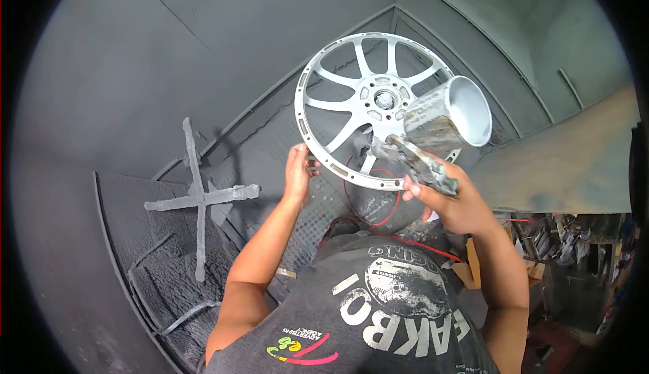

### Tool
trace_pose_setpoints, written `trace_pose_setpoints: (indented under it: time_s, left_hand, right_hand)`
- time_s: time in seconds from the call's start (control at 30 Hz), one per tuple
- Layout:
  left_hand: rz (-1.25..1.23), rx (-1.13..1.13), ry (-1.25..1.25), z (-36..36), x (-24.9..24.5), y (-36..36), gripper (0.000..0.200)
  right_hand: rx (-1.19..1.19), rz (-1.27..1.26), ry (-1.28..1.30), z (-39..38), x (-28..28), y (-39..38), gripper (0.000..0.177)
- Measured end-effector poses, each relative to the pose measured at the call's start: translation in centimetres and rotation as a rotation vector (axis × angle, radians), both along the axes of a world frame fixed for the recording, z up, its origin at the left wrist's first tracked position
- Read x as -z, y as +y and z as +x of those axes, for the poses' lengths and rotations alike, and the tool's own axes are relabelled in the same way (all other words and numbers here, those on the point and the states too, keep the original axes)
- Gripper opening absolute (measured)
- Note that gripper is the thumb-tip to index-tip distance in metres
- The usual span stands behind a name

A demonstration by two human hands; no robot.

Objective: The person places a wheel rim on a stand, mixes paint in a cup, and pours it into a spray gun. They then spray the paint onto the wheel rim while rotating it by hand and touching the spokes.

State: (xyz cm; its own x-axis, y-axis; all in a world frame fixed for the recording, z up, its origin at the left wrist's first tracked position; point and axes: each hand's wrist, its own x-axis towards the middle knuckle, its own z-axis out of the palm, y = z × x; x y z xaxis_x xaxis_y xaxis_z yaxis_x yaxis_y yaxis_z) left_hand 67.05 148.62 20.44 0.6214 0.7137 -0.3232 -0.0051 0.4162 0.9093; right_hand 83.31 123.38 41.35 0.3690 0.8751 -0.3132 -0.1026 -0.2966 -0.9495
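"Wheel (385,83), pale, multi-spoke: position?"
"One item, face up, ahead of the torso, between the hands; lower-left edge at the left hand's (298,175) fingers."
"Grip there?"
"Fingers bent; whether they clasp the edge, cannot tell."
"Right hand (461,202)?"
"Closed round one spray gun (427,168), paint-crusted, with metal cup (429,117); gun in front of the wheel's lower right."
"Remaining stock?"
"Crusted cross-shaped stand (201,200), one, left of the wheel."
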Motion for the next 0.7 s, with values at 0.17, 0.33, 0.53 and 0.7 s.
trace_pose_setpoints:
  time_s: [0.17,0.33,0.53,0.7]
  left_hand:
    - [0.068,-0.046,0.036,2.8,0.8,4.6,0.046]
    - [0.121,-0.005,0.124,4.0,0.0,6.6,0.059]
    - [0.175,0.005,0.118,4.5,-0.1,6.0,0.053]
    - [0.188,-0.041,0.106,4.3,0.1,4.1,0.051]
  right_hand:
    - [0.107,0.077,-0.147,0.7,1.0,3.0,0.044]
    - [0.302,0.146,-0.261,3.0,2.0,4.0,0.040]
    - [0.491,0.069,-0.404,5.5,1.1,2.5,0.040]
    - [0.548,0.099,-0.498,6.2,1.7,0.9,0.034]
